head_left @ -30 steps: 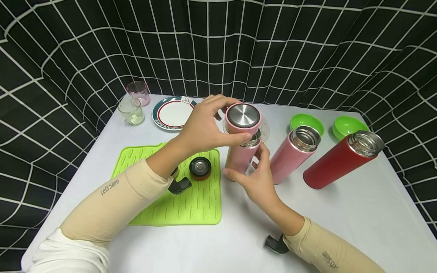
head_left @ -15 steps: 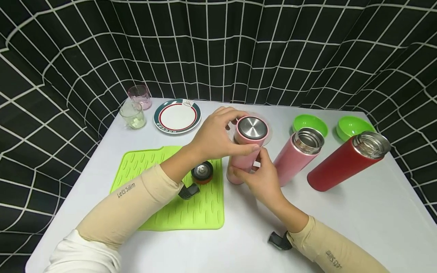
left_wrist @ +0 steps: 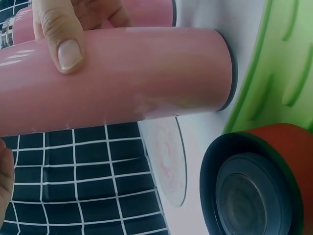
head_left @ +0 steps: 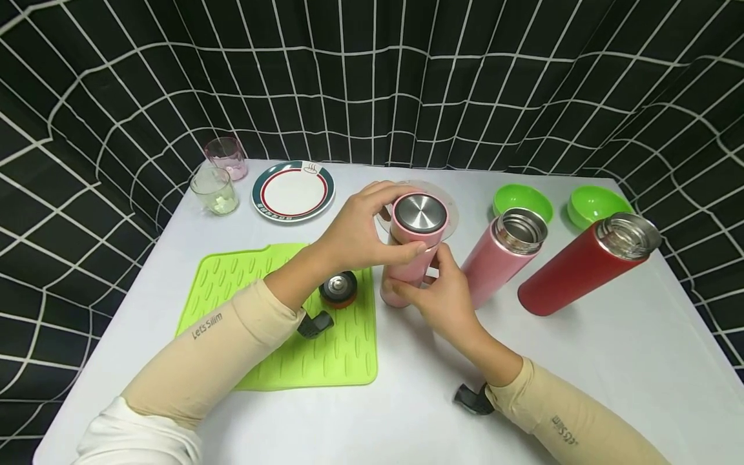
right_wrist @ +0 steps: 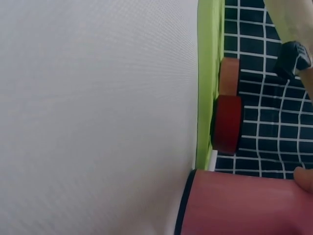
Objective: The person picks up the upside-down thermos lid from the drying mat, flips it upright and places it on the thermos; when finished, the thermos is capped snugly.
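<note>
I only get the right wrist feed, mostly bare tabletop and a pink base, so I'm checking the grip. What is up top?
Observer: The left hand grips a pink lid with a steel top, sitting on the pink flask.
Operator: And the right hand?
Observer: The right hand is wrapped round the flask's body, which stands upright just off the green mat.
Operator: Any other flasks nearby?
Observer: Two, both uncapped: another pink flask and a red flask, to its right.
</note>
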